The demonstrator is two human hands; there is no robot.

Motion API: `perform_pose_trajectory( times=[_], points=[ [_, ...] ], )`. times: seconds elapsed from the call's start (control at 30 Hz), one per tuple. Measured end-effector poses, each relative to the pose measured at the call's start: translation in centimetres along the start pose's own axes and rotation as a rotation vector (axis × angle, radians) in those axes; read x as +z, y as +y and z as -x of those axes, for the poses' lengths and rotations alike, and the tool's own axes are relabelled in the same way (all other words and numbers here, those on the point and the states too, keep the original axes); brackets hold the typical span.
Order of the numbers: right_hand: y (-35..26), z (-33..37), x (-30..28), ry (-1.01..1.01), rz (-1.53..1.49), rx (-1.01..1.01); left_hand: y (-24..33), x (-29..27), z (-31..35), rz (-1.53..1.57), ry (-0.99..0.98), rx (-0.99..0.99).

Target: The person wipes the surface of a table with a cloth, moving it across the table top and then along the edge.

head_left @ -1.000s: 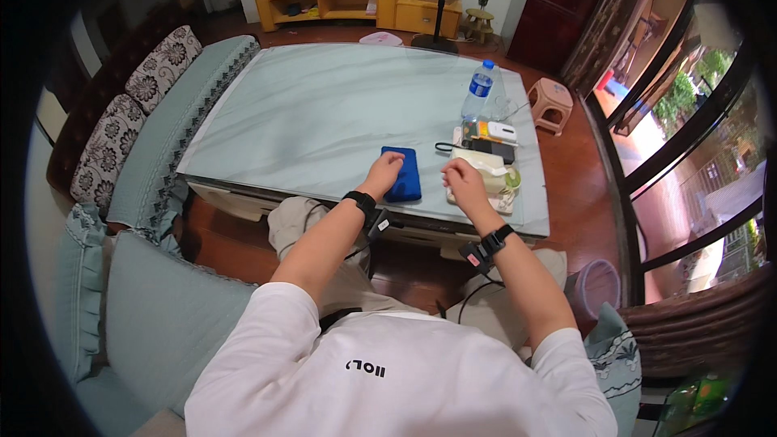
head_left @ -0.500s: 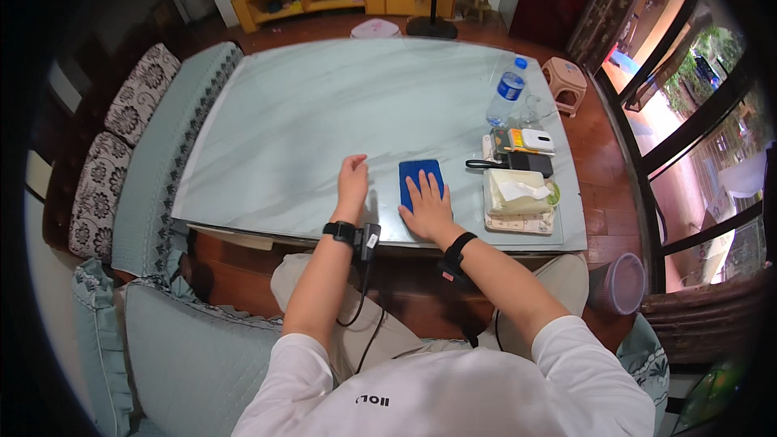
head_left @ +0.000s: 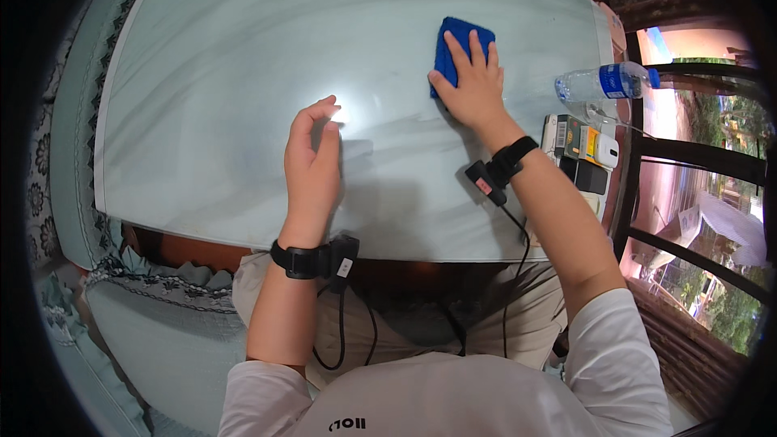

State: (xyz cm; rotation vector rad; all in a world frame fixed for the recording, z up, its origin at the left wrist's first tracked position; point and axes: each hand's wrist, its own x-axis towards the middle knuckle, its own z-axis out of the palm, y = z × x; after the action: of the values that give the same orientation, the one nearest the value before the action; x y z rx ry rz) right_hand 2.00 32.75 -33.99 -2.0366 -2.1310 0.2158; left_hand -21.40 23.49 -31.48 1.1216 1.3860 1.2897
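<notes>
A folded blue cloth lies on the marbled grey-white tabletop, right of the middle. Across its lower part rests my right hand, palm down, the fingers spread over the cloth and the thumb at its left edge. My left hand is over the nearer part of the table, holding nothing. Its fingers bend loosely, with a gap between them and the thumb, beside a bright glare spot on the surface.
On the right side of the table are a clear bottle with a blue cap, a glass, small boxes, a white device and a black case. Cables hang from my wristbands. A teal-covered sofa borders the lower left.
My right hand and the blue cloth have moved away from the table's near edge. My left hand has shifted left. The head view has tilted down, closer over the table.
</notes>
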Motion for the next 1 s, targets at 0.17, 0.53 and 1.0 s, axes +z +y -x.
perform_pose_trajectory(
  times=[0.17, 0.53, 1.0],
  points=[
    [2.4, -4.1, 0.3, 0.008, -0.082, -0.102, -1.6, 1.3, -0.6, 0.130, 0.006, 0.001],
    [-0.3, 1.1, 0.9, 0.167, -0.107, -0.105, -2.2, -0.8, 1.4, 0.116, -0.330, 0.169],
    [-12.4, 23.5, 1.2, 0.075, -0.167, 0.035, -0.2, -11.0, 5.2, 0.224, -0.277, 0.121]
  ],
)
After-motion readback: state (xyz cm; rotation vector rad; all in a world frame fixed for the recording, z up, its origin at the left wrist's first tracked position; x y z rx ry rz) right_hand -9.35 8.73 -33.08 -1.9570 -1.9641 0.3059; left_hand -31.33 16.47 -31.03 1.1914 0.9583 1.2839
